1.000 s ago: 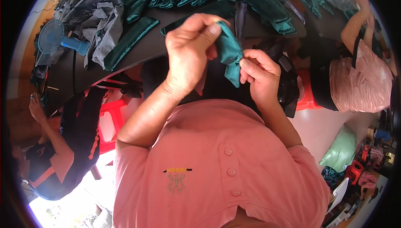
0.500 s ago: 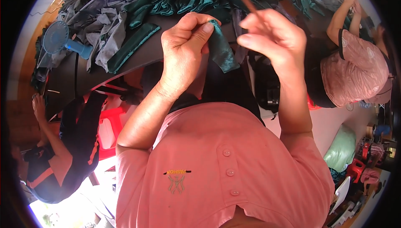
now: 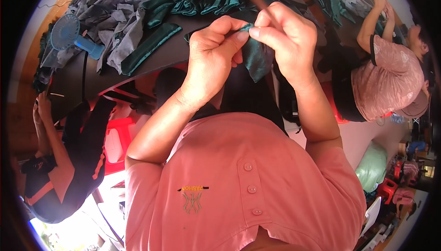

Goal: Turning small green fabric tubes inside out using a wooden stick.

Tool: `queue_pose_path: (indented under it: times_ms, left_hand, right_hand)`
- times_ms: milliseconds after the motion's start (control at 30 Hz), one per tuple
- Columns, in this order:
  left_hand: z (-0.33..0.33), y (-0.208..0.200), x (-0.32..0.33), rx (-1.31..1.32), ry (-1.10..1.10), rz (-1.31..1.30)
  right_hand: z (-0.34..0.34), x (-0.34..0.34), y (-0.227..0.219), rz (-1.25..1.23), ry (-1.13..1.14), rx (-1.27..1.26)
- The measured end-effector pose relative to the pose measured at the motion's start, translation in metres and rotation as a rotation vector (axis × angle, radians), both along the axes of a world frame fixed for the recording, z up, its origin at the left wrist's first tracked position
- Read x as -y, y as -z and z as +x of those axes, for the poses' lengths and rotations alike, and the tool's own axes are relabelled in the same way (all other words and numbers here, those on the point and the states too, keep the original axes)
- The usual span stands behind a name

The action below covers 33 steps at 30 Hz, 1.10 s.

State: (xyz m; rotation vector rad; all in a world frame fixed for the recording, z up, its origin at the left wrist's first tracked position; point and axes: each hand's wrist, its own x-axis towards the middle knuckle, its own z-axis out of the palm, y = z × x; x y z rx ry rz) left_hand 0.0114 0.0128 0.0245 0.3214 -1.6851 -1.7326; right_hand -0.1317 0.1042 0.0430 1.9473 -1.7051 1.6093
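My left hand (image 3: 210,60) pinches the top edge of a small dark green velvet piece (image 3: 257,62) between thumb and forefinger. The piece hangs down between my two hands. My right hand (image 3: 294,44) is closed around a thin brown stick-like tool (image 3: 262,5), which sticks out up and to the left past the fingers. The tips of my right thumb and forefinger meet the velvet's top edge beside my left fingertips. Whatever lies between those tips is hidden.
Beyond my hands, the dark table (image 3: 177,51) bears a long green velvet strip (image 3: 151,49), a heap of green velvet pieces (image 3: 220,0), grey cloth scraps (image 3: 126,39) and a small blue fan (image 3: 65,31). Co-workers sit at left (image 3: 69,173) and right (image 3: 388,78).
My right hand, with the brown tool, has moved left and met the velvet's edge at my left fingertips. My left hand has shifted slightly right with the velvet.
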Motion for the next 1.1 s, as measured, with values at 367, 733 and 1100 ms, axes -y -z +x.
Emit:
queue_pose_path:
  times_ms: [367,733,1100]
  left_hand:
    - [0.001,-0.007,0.051,0.052,-0.124,-0.084]
    - [-0.010,0.061,0.072,0.309,-0.536,-0.649]
    - [0.018,0.051,0.069,0.692,-0.587,-0.622]
  right_hand:
    - [-0.016,-0.049,0.037,0.286,0.131,0.684]
    - [0.009,-0.054,0.100,0.453,-0.033,1.007]
    - [0.024,-0.025,0.075,0.534,-0.215,0.864]
